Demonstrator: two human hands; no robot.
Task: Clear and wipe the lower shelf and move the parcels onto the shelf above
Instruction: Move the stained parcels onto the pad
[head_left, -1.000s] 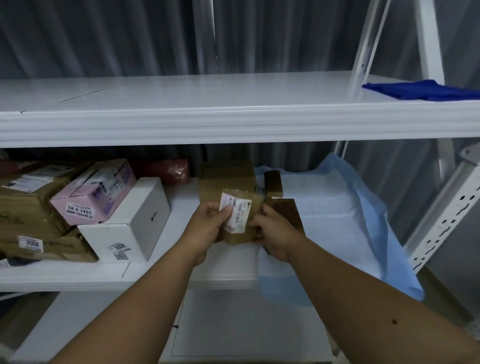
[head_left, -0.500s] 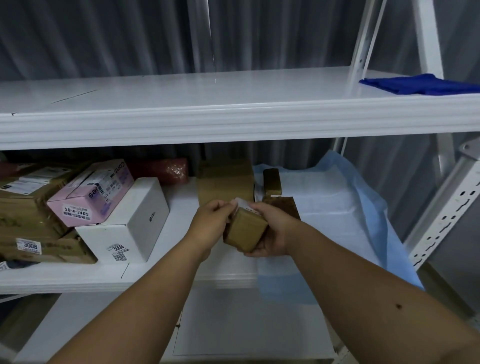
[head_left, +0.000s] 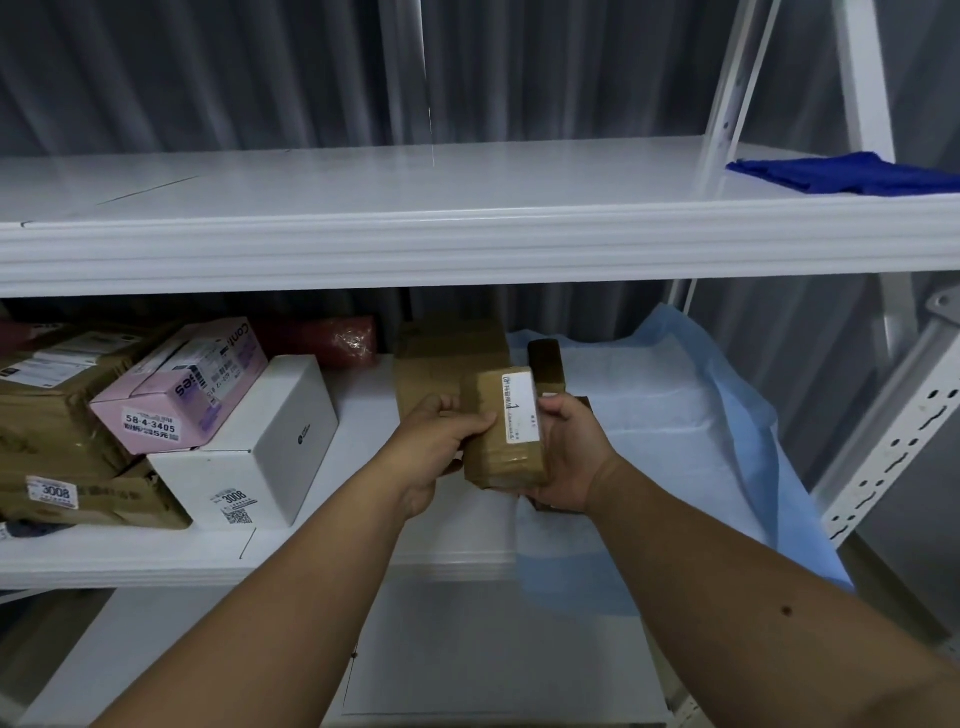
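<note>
In the head view the small brown parcel (head_left: 506, 428) has turned since half a second ago — its white label now faces up — and both hands grip it, left hand (head_left: 441, 441) and right hand (head_left: 569, 457), fingers curled round its sides, above the lower shelf (head_left: 363, 551). Left of the fingers lie one pink box (head_left: 182, 384) and one white box (head_left: 260, 441); above, one blue cloth (head_left: 847, 174).

We hold a small brown parcel (head_left: 503, 428) with left hand (head_left: 441, 447) and right hand (head_left: 569, 457) over the lower shelf (head_left: 322, 551) (white label up). Pink box (head_left: 182, 384) and white box (head_left: 260, 441) sit left; blue cloth (head_left: 847, 174) lies far right on the upper shelf (head_left: 415, 239).
</note>
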